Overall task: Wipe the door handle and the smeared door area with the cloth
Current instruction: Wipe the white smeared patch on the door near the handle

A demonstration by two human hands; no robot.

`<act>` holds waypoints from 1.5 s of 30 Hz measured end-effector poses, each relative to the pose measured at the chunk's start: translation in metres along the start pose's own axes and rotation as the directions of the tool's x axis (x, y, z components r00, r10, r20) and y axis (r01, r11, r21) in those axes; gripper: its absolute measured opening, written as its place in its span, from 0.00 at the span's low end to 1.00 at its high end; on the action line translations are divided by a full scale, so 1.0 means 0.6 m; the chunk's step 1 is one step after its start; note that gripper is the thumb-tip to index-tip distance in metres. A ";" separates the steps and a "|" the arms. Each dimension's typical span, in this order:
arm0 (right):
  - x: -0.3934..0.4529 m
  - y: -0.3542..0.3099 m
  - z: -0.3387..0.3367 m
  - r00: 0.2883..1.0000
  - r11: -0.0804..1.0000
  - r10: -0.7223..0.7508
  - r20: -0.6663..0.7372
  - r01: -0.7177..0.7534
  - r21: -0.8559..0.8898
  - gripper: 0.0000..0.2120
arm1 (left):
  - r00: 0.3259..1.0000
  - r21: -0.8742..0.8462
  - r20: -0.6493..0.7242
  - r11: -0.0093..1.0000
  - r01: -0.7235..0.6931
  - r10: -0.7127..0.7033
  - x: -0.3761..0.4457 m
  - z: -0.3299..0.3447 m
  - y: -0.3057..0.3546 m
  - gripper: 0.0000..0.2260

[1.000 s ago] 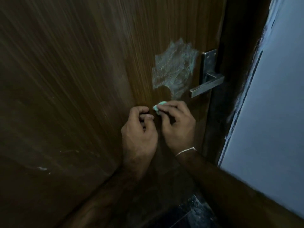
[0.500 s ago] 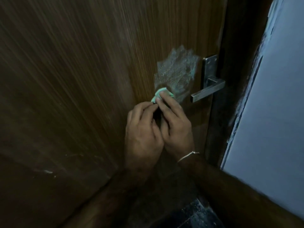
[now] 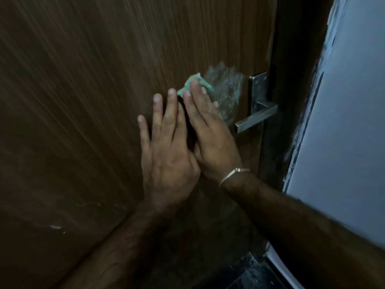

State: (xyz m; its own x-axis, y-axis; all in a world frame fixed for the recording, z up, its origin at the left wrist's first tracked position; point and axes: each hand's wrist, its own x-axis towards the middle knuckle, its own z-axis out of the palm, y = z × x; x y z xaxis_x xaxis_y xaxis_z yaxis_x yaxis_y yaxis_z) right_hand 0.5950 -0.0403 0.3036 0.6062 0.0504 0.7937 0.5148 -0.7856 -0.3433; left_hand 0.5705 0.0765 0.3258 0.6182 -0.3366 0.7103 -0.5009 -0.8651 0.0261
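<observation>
Dark wood-grain door [image 3: 83, 101], pale wall [image 3: 354, 122] at right. Crumpled green cloth [image 3: 187, 86] at whitish smear [image 3: 227, 90] left edge, near metal door handle [image 3: 256, 119] — pinned under flat right hand [image 3: 212, 138]; left hand [image 3: 166, 155] flat on door, fingers straight.

A: How did the left hand [image 3: 166, 155] lie?
B: Flat, fingers straight and spread, pointing up.
A: And the right hand [image 3: 212, 138]?
B: Just beside it, touching, fingers straight and close together, its forearm stretched from the lower right.
</observation>
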 end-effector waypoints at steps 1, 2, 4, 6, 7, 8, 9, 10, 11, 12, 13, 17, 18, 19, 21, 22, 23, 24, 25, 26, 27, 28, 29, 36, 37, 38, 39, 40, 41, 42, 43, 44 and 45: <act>-0.017 -0.002 0.000 0.998 0.999 0.043 0.046 -0.042 -0.013 0.33 | 1.000 -0.002 0.017 1.000 0.002 -0.002 -0.001 -0.003 0.003 0.30; -0.033 -0.009 -0.003 0.993 0.996 0.083 0.090 -0.081 -0.028 0.33 | 1.000 -0.002 0.030 1.000 0.001 -0.001 -0.001 -0.008 0.005 0.30; -0.021 -0.013 -0.018 0.996 0.998 0.058 0.067 -0.056 -0.033 0.32 | 0.999 -0.001 0.041 1.000 -0.007 0.007 -0.001 -0.011 0.005 0.29; 0.032 -0.016 -0.034 0.997 0.998 0.052 -0.051 -0.054 -0.036 0.31 | 0.999 0.011 0.028 1.000 -0.024 0.023 0.003 -0.005 0.000 0.29; 0.049 -0.020 -0.042 0.992 0.995 0.092 -0.083 -0.095 -0.035 0.31 | 0.999 0.018 0.023 0.999 -0.027 0.026 0.005 -0.002 0.000 0.30; 0.049 -0.025 -0.045 0.987 0.990 0.131 -0.088 -0.135 -0.035 0.32 | 0.999 0.021 0.031 0.999 -0.024 0.023 0.005 -0.002 0.002 0.31; 0.039 -0.031 -0.044 0.984 0.985 0.166 -0.063 -0.168 -0.040 0.32 | 0.999 0.019 0.047 1.000 -0.023 0.022 0.005 -0.003 0.005 0.32; 0.023 -0.037 -0.043 0.979 0.977 0.203 -0.013 -0.204 -0.064 0.32 | 0.997 0.020 0.068 0.999 -0.028 0.026 0.005 -0.005 0.007 0.34; 0.007 -0.041 -0.045 0.973 0.970 0.229 0.033 -0.225 -0.093 0.32 | 0.996 0.026 0.086 0.999 -0.036 0.034 0.003 -0.007 0.009 0.35; 0.005 -0.036 -0.049 0.975 0.970 0.216 0.041 -0.210 -0.119 0.31 | 0.995 0.031 0.091 0.998 -0.046 0.043 0.003 -0.007 0.008 0.34; 0.017 -0.029 -0.055 0.980 0.970 0.200 0.003 -0.197 -0.142 0.32 | 0.995 0.038 0.082 0.998 -0.056 0.052 0.004 -0.005 0.005 0.34; 0.051 -0.020 -0.074 0.941 0.926 0.311 -0.130 -0.331 -0.180 0.35 | 0.997 0.050 0.050 0.997 -0.052 0.050 0.004 0.006 0.003 0.35; 0.040 -0.025 -0.070 0.944 0.925 0.319 -0.085 -0.329 -0.187 0.34 | 0.997 0.046 0.052 0.998 -0.052 0.050 0.004 0.005 0.004 0.35; 0.028 -0.031 -0.067 0.946 0.926 0.322 -0.031 -0.321 -0.198 0.34 | 0.997 0.046 0.052 0.998 -0.053 0.051 0.004 0.004 0.004 0.35; 0.028 -0.030 -0.070 0.949 0.930 0.313 -0.025 -0.312 -0.193 0.33 | 0.997 0.049 0.051 0.997 -0.060 0.057 0.004 0.003 0.001 0.35; 0.037 -0.024 -0.074 0.938 0.922 0.340 -0.068 -0.347 -0.171 0.35 | 0.997 0.052 0.050 0.996 -0.066 0.063 0.004 0.006 0.000 0.35; 0.046 -0.021 -0.078 0.916 0.906 0.389 -0.095 -0.399 -0.140 0.36 | 0.996 0.057 0.051 0.996 -0.070 0.067 0.004 0.007 -0.002 0.36; 0.050 -0.018 -0.083 0.900 0.893 0.425 -0.098 -0.434 -0.117 0.37 | 0.996 0.059 0.053 0.996 -0.072 0.069 0.003 0.008 -0.003 0.36; 0.047 -0.016 -0.085 0.897 0.891 0.435 -0.081 -0.441 -0.103 0.38 | 0.996 0.057 0.055 0.996 -0.072 0.069 0.003 0.007 -0.002 0.37; 0.042 -0.015 -0.085 0.899 0.893 0.435 -0.055 -0.439 -0.096 0.38 | 0.996 0.055 0.057 0.996 -0.072 0.069 0.002 0.006 0.000 0.37; 0.037 -0.015 -0.086 0.897 0.892 0.440 -0.034 -0.441 -0.094 0.38 | 0.996 0.056 0.059 0.996 -0.071 0.068 0.003 0.004 0.000 0.37; 0.036 -0.016 -0.088 0.890 0.886 0.454 -0.035 -0.456 -0.088 0.37 | 0.996 0.060 0.060 0.996 -0.073 0.069 0.003 0.002 -0.001 0.37; 0.037 -0.016 -0.089 0.878 0.875 0.476 -0.052 -0.478 -0.075 0.37 | 0.995 0.061 0.063 0.995 -0.077 0.073 0.003 0.003 -0.002 0.37; 0.025 -0.050 -0.069 0.872 0.872 0.489 -0.033 -0.489 -0.019 0.35 | 0.992 0.072 0.085 0.992 -0.099 0.093 0.005 0.003 -0.007 0.36; 0.018 -0.062 -0.063 0.886 0.886 0.463 -0.024 -0.463 0.000 0.34 | 0.990 0.078 0.097 0.991 -0.108 0.100 0.005 0.003 -0.010 0.36; 0.008 -0.074 -0.056 0.900 0.899 0.436 0.010 -0.436 0.035 0.33 | 0.987 0.092 0.115 0.988 -0.121 0.110 0.004 0.003 -0.013 0.38; -0.003 -0.082 -0.050 0.905 0.900 0.421 0.057 -0.425 0.093 0.33 | 0.983 0.101 0.133 0.985 -0.137 0.123 0.001 0.002 -0.017 0.39; -0.012 -0.088 -0.045 0.900 0.885 0.424 0.102 -0.435 0.164 0.33 | 0.980 0.101 0.142 0.983 -0.154 0.139 -0.001 0.000 -0.021 0.39; -0.018 -0.088 -0.040 0.892 0.861 0.435 0.123 -0.452 0.235 0.34 | 0.978 0.097 0.141 0.981 -0.168 0.154 -0.002 -0.002 -0.025 0.38; -0.021 -0.084 -0.033 0.883 0.832 0.453 0.122 -0.468 0.299 0.36 | 0.977 0.098 0.133 0.979 -0.179 0.165 -0.003 -0.003 -0.028 0.37; -0.022 -0.080 -0.026 0.878 0.807 0.467 0.109 -0.473 0.353 0.36 | 0.977 0.104 0.123 0.977 -0.188 0.175 -0.002 -0.002 -0.030 0.36; -0.027 -0.076 -0.019 0.879 0.797 0.467 0.102 -0.468 0.383 0.36 | 0.977 0.116 0.113 0.974 -0.193 0.180 -0.002 0.001 -0.031 0.34; -0.038 -0.073 -0.011 0.883 0.800 0.457 0.106 -0.460 0.386 0.37 | 0.977 0.130 0.112 0.972 -0.195 0.181 -0.005 0.003 -0.031 0.33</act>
State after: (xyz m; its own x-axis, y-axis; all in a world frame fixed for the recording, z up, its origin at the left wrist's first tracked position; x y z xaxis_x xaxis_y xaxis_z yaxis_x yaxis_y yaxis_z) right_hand 0.5547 -0.0109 0.3041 0.8346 -0.2489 0.4913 0.3672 -0.4133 -0.8333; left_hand 0.5793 0.0926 0.3220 0.5815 -0.5269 0.6198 -0.5286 -0.8239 -0.2044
